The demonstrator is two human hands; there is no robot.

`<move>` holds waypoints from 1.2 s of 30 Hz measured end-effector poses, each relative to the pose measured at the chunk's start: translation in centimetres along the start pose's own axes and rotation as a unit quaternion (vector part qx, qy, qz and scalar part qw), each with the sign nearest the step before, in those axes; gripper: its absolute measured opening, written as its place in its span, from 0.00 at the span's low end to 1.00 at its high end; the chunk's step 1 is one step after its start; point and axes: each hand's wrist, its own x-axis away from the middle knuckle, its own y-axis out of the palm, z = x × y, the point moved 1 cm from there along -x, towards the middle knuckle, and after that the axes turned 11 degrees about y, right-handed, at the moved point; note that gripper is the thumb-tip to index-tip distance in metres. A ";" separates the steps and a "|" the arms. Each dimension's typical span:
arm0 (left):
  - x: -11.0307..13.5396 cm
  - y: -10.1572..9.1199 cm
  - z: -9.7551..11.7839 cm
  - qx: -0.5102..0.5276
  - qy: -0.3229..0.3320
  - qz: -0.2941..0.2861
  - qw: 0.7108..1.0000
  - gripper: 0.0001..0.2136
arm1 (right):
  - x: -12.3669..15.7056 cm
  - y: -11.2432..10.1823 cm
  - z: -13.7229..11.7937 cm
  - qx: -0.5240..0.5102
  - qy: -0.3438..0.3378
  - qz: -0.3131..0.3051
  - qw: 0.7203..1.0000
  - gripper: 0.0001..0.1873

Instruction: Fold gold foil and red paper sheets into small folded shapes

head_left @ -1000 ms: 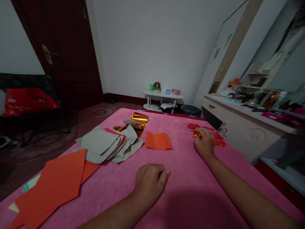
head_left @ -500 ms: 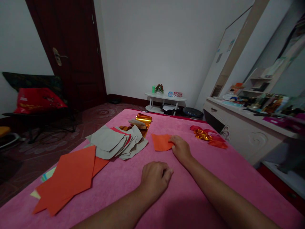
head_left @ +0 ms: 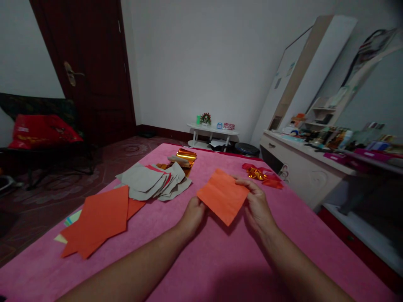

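We held the small orange square (head_left: 223, 196) turned cornerwise above the middle of the pink worktop (head_left: 195, 272), one corner pointing toward our near edge. Our left hand (head_left: 192, 214) was closed on its left corner; our right hand (head_left: 256, 203) gripped its right side, though the fingers beneath were hidden. The step in hand, we judged, was handling and turning this sheet; the next move called for a light pinch on both sides, since thin paper could crease. Toward the left edge lay larger orange sheets (head_left: 105, 216) and a grey paper stack (head_left: 141, 183); crumpled gold foil (head_left: 256, 173) lay by the far right corner.
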 end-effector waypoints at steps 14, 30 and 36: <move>0.7 -1.6 1.3 0.105 -0.036 -0.060 0.992 0.21 | 1.2 -1.1 1.7 0.059 0.067 -0.110 0.990 0.14; -0.7 -2.6 0.5 0.070 0.011 0.084 0.994 0.20 | 1.8 -0.3 0.7 0.218 -0.158 -0.011 0.963 0.09; -0.6 -2.1 1.2 0.134 -0.063 -0.014 0.989 0.22 | 2.6 -0.1 0.6 0.232 -0.180 -0.024 0.956 0.12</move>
